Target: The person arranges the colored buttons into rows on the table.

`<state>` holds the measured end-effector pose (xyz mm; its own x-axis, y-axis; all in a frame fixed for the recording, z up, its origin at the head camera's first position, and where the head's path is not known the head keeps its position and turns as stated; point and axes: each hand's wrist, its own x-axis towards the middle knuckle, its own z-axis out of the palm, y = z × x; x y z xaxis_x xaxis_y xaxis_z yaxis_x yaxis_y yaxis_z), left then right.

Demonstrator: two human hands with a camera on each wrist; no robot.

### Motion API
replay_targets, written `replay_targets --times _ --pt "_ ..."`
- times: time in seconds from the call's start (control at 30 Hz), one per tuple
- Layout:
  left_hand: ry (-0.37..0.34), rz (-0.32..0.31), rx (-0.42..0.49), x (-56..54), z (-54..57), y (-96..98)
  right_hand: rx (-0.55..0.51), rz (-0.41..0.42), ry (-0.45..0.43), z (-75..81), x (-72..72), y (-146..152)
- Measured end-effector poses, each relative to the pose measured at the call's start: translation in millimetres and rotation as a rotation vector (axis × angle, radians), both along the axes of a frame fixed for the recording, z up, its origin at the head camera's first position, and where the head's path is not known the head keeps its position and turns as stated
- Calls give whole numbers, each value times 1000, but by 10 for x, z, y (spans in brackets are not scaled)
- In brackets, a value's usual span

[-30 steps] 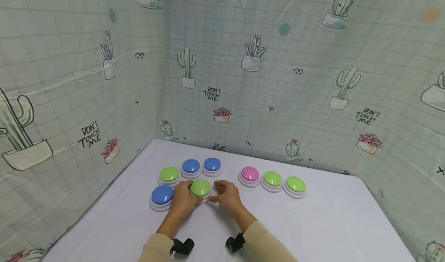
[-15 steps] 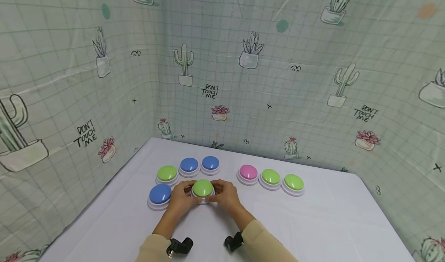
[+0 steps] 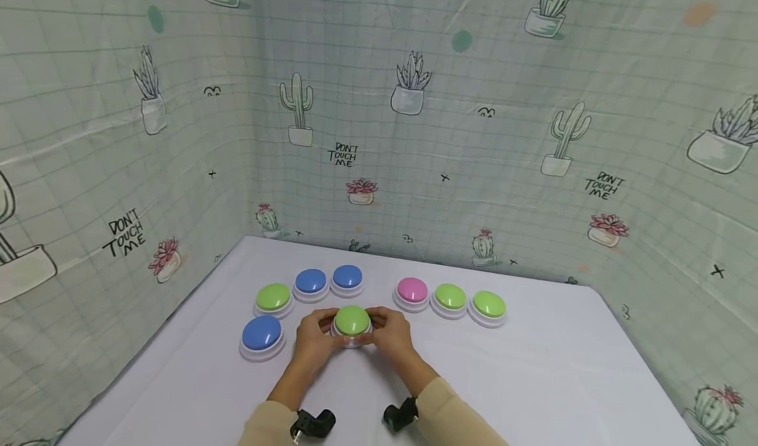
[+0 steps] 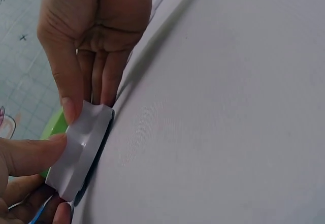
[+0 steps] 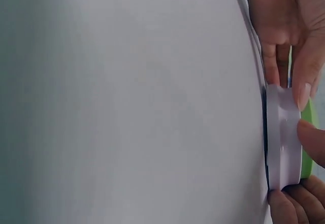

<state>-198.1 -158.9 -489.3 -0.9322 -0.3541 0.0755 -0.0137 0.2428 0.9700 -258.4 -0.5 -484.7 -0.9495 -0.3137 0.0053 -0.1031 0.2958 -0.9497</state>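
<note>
Both my hands hold a green-domed push button (image 3: 352,320) with a round white base, one hand on each side. My left hand (image 3: 316,339) grips its left side, and my right hand (image 3: 391,334) grips its right side. The thumbs lie along the near side of the base, while the other fingers curl around it and are partly hidden. In the left wrist view the white base (image 4: 84,145) stands close to the cloth, with its dark underside edge showing. The right wrist view shows fingers at both ends of the base (image 5: 283,142).
Left of my hands is a blue button (image 3: 261,333), with a green one (image 3: 273,297) behind it. Two blue buttons (image 3: 310,281) stand further back. To the right, a pink button (image 3: 412,290) and two green ones (image 3: 450,297) form a row. Patterned cloth walls (image 3: 379,137) border the white table (image 3: 533,380).
My right hand has come in from beside the green button and now grips it. The button and both hands have shifted right, away from the near blue button. The head view has turned slightly right.
</note>
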Motion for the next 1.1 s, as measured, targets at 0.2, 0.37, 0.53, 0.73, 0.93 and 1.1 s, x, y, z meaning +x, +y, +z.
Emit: replay_targets --times 0.2,0.37,0.53,0.73,0.93,1.1 --pt "22 -19 -14 -162 -47 244 -24 -14 27 -10 -95 253" --pt "43 -44 -4 -292 -116 454 -33 -37 39 -39 -183 481" --pt "48 -47 -20 -392 -146 691 -34 -61 26 -78 -259 712" --pt "59 -45 -15 -482 -158 975 -36 -92 14 -94 -337 974" --pt "75 -54 -23 -597 -191 1219 -40 -118 15 -99 -415 1214" --pt "100 -60 -54 -690 -219 1429 -48 -140 17 -113 -491 1435"
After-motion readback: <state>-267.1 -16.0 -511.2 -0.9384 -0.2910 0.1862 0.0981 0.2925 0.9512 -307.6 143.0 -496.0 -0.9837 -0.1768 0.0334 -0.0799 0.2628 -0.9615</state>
